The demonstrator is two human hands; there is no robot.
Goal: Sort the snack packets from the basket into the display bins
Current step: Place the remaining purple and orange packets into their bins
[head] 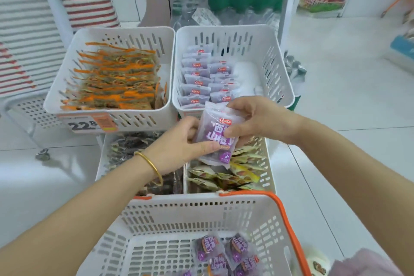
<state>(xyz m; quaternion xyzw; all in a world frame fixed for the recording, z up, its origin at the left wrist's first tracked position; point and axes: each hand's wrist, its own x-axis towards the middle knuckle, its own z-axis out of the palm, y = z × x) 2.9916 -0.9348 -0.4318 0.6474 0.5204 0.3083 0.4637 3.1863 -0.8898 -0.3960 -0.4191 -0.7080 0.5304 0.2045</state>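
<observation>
Now, purple packet (pixel 214 139) held two-handed.
Left hand (pixel 179 143) and right hand (pixel 255 119) pinch its edges, seemingly over lower bins (pixel 268 170).

Glossy plastic packet (pixel 216 134); perforated white plastic basket (pixel 179 219); shiny metal bangle (pixel 152 166).

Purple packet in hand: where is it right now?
In the head view, the purple packet sits centre frame, pinched between the left hand and right hand, just in front of the upper right bin that holds matching purple packets.
</observation>
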